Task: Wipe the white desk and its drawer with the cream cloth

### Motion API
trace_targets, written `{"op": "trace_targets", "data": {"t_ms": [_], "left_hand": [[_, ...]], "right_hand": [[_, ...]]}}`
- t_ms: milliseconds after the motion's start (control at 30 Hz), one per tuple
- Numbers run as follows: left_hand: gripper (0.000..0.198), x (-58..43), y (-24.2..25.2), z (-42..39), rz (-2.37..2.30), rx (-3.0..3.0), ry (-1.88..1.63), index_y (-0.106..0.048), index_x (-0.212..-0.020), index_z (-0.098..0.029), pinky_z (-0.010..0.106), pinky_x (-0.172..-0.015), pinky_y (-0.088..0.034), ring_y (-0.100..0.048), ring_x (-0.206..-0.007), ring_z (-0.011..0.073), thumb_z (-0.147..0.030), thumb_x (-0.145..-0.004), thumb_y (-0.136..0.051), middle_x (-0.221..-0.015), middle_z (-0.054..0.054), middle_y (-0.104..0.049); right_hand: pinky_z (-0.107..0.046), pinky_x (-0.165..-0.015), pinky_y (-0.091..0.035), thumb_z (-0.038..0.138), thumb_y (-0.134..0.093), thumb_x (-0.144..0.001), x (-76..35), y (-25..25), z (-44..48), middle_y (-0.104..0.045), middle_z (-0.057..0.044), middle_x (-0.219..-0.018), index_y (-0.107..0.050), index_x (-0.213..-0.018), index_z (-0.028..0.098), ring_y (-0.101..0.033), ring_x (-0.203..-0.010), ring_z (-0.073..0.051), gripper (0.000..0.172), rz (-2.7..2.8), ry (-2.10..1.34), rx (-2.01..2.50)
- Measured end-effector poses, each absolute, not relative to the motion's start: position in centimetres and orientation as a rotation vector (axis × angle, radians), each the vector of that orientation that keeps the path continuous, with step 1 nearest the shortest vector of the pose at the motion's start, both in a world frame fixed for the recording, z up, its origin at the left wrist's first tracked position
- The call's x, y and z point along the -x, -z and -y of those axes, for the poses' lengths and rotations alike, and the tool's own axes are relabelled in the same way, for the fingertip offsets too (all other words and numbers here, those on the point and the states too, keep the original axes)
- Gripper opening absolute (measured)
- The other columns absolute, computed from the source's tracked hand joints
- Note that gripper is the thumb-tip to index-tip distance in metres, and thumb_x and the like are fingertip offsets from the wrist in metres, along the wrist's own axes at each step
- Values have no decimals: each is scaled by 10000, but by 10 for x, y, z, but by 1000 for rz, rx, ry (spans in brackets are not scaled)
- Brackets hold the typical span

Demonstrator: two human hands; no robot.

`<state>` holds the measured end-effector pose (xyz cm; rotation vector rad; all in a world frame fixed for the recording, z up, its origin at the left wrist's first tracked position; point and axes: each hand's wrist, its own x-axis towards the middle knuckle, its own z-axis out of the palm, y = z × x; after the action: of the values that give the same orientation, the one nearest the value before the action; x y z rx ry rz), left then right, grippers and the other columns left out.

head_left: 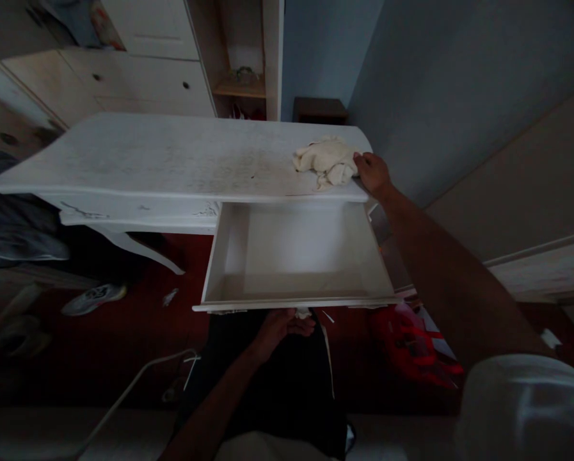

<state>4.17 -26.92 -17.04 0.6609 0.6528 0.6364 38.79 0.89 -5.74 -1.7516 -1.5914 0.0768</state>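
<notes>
A white drawer [296, 246], pulled out from the desk, shows a bare pale inside. Below its front edge my left hand [281, 330] has its fingers closed about a small whitish knob [303, 313], partly hidden by them. At the right end of the white desk top [171, 150] lies a crumpled cream cloth [327, 160]. My right hand [374, 174] pinches the right edge of this cloth, thumb and fingertips together at the desk's corner. Dark smudges mark the desk top left of the cloth.
White cabinets [147, 77] and an open shelf [241, 89] stand behind the desk. A grey wall [440, 96] rises on the right. Below lie a red bag [411, 346] and a grey shoe [95, 298]. A white bent tube [137, 378] crosses the lower left.
</notes>
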Motion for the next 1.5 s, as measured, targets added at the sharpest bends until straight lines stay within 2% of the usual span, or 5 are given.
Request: {"op": "trace_targets", "data": {"t_ms": [200,667,867,1033,1500], "left_hand": [[580,-37,154,263,-630,-693,-639,-746,-998,-60,451,-835,-529,-732,-882,328,-607,-824,-664,-935,194,-772],[512,-47,153,220,-644,-591,-743,-753,-961,-52,383,-801,-553,-732,-818,267,-543,-825,-699,-913,178,-777],[453,-62,158,188,-654,-489,-736,-762,-916,-59,363,-785,-566,-734,-795,254,-499,-821,-707,-893,176,-779],[373,-73,151,159,-742,-426,-746,-752,-848,-59,377,-830,-564,-735,-797,249,-388,-920,-590,-875,177,-776],[328,-101,141,84,-777,-224,-846,-692,-867,-78,440,-983,-520,-739,-791,251,-309,-974,-485,-801,183,-745]], "right_hand": [[-331,-645,-326,557,-412,-946,-386,58,-7,-372,23,-617,-337,-629,265,-375,-632,-173,437,1588,-58,1741],[-321,-606,-296,726,-328,-905,-385,58,-3,-419,20,-603,-370,-644,261,-394,-620,-173,534,1618,-74,1692],[-312,-588,-309,721,-344,-903,-386,60,-4,-437,14,-590,-394,-636,252,-413,-610,-169,542,1627,-53,1676],[-311,-605,-322,693,-348,-905,-385,61,-3,-499,0,-631,-443,-659,243,-453,-638,-174,522,1608,-73,1694],[-315,-631,-340,691,-337,-904,-380,56,4,-520,-4,-653,-456,-679,243,-468,-648,-182,515,1616,-96,1706]]}}
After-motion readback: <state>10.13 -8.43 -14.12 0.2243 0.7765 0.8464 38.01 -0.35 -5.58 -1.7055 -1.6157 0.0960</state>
